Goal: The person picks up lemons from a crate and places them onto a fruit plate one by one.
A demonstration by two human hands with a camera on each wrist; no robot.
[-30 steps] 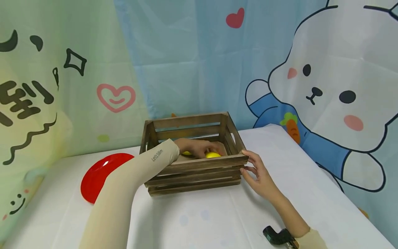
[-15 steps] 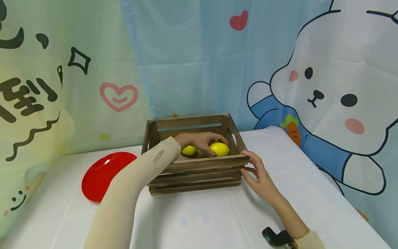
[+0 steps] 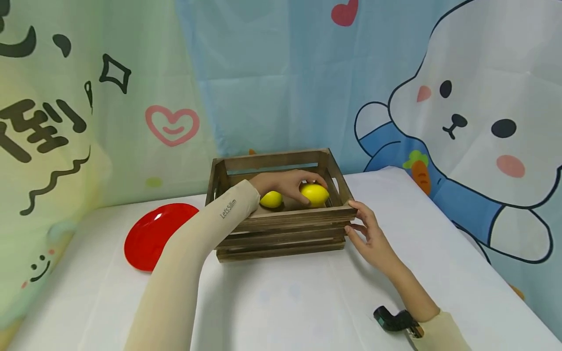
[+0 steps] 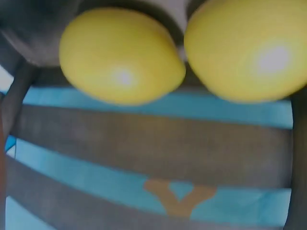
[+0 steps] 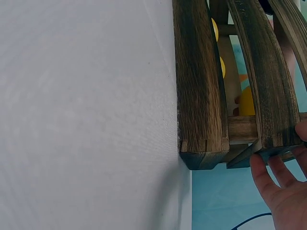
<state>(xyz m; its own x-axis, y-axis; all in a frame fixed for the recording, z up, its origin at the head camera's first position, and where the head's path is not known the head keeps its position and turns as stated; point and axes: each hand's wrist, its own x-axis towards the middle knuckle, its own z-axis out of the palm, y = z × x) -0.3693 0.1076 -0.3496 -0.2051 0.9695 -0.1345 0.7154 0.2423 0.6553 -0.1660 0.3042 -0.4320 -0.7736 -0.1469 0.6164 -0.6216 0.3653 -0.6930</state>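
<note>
Gripping lemon (image 3: 314, 194) inside crate (image 3: 285, 229): left hand (image 3: 287, 184) | right hand (image 3: 371, 236): fingers relaxed, touching crate corner

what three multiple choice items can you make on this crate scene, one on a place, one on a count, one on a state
1. Where does the red plate lie?
A. inside the wooden crate
B. on the table left of the wooden crate
C. under the right hand

2. How many lemons show inside the crate?
A. two
B. four
C. none

3. What is the left hand doing?
A. lying flat on the table
B. lifting the plate
C. gripping a lemon inside the crate

Answers: 1 B, the plate sits on the white cloth beside the crate's left end. 2 A, the gripped lemon and a second lemon are seen. 3 C, its fingers curl round the lemon, while the right hand rests against the crate's corner.
</note>
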